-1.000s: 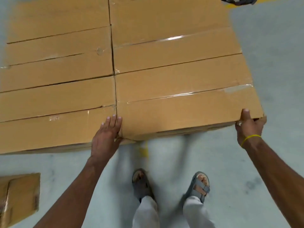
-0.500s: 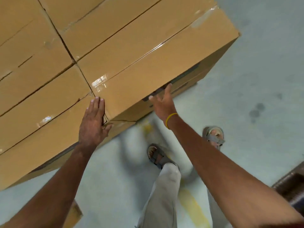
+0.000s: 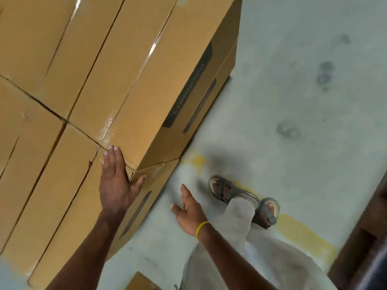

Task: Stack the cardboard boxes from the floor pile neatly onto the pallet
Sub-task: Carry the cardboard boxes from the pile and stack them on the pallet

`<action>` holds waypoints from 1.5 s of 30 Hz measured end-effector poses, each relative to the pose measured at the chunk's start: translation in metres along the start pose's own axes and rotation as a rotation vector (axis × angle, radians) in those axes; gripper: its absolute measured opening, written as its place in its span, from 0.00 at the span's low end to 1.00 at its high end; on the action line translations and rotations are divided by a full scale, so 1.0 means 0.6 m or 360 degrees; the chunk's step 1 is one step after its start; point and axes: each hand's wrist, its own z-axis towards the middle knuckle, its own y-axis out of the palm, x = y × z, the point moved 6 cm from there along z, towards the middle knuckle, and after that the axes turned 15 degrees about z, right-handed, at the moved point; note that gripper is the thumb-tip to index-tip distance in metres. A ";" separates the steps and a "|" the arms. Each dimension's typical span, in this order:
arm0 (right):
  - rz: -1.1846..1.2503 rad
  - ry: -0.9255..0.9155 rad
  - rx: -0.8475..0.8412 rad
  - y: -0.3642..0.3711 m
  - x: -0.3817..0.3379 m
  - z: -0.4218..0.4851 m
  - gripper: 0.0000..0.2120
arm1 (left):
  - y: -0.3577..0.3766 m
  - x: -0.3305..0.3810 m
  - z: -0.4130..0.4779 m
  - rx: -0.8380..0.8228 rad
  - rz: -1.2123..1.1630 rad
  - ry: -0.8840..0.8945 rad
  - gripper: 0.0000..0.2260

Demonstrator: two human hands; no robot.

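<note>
Boxes [image 3: 129, 80] stacked flush in rows; pallet beneath hidden. Left hand [image 3: 116, 181] flat, fingers [image 3: 113, 158] straight, pressing seam at stack's near corner. Right hand [image 3: 189, 212] spread, empty, above floor [image 3: 293, 101]. Floor box [image 3: 139, 282] probably not yet stacked.

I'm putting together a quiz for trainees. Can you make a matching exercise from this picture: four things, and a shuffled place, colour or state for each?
1 left hand
2 right hand
3 wristband
4 sandal

A grey
B flat on the boxes
C yellow
D open, touching nothing

Pairs: 1-B, 2-D, 3-C, 4-A
</note>
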 end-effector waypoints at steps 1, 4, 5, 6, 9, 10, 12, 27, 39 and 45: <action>0.0048 -0.0035 0.0023 0.010 0.003 0.009 0.35 | 0.003 -0.002 0.000 0.0019 0.0006 0.0025 0.53; 0.0156 -0.0128 0.0095 0.039 0.004 0.041 0.33 | 0.011 -0.011 0.001 0.0059 0.0016 0.0100 0.50; 0.0157 -0.0147 0.0126 0.047 0.003 0.055 0.32 | 0.008 -0.012 0.001 0.0084 -0.0005 0.0130 0.48; 0.0189 -0.0167 0.0172 0.056 0.006 0.070 0.32 | 0.008 -0.011 0.000 0.0089 -0.0025 0.0185 0.47; 0.0486 -0.0163 0.0327 0.085 0.021 0.115 0.29 | 0.009 -0.016 0.001 0.0026 -0.0078 0.0424 0.43; 0.0566 -0.0160 0.0377 0.093 0.021 0.130 0.28 | 0.007 -0.020 0.004 0.0024 -0.0106 0.0515 0.41; 0.0734 -0.0185 0.0478 0.109 0.019 0.169 0.28 | 0.009 -0.028 0.019 0.0058 -0.0166 0.0735 0.38; 0.1560 -0.0345 0.0896 0.196 0.058 0.314 0.26 | 0.036 -0.043 0.050 0.0242 -0.0325 0.1158 0.31; 0.1540 -0.0434 0.0958 0.205 0.061 0.323 0.25 | 0.036 -0.042 0.047 0.0217 -0.0361 0.1143 0.32; 0.1514 -0.0402 0.0945 0.211 0.061 0.318 0.25 | 0.036 -0.042 0.043 0.0217 -0.0386 0.1135 0.32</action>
